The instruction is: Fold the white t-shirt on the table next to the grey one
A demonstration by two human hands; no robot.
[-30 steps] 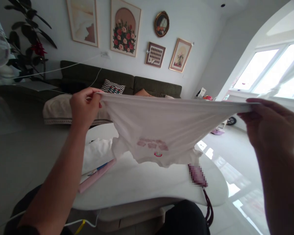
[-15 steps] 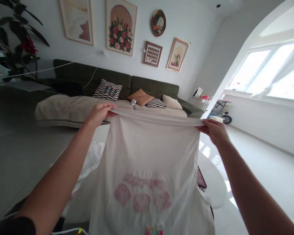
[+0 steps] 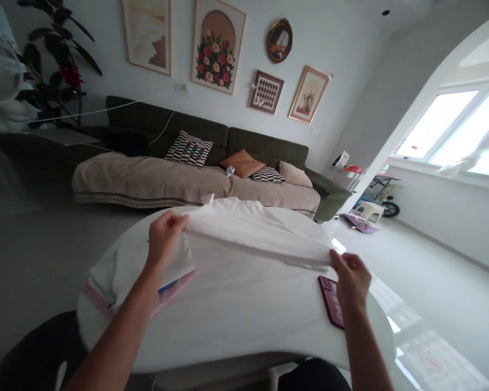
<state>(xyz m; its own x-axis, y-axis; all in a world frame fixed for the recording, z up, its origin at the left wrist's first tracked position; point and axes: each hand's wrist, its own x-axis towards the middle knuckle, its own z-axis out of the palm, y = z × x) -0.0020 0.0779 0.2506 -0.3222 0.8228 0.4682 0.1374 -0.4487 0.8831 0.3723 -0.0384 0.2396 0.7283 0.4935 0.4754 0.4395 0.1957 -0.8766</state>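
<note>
Left hand and right hand each pinch one end of the near edge of a white shirt, with the edge pulled tight between them. Half a second ago the shirt hung down close in front, and its pink pictures showed; now it is stretched out low over the far side of the white table, and the pictures are out of sight. Both hands are lower than they were. More of the table shows now too. A dark red phone, mostly covered by the shirt before, lies in plain view just beside the right wrist, which hides part of it. Near the left arm, a white cloth lies on something pink. Past the table, the green sofa and its pillows show fully again.
</note>
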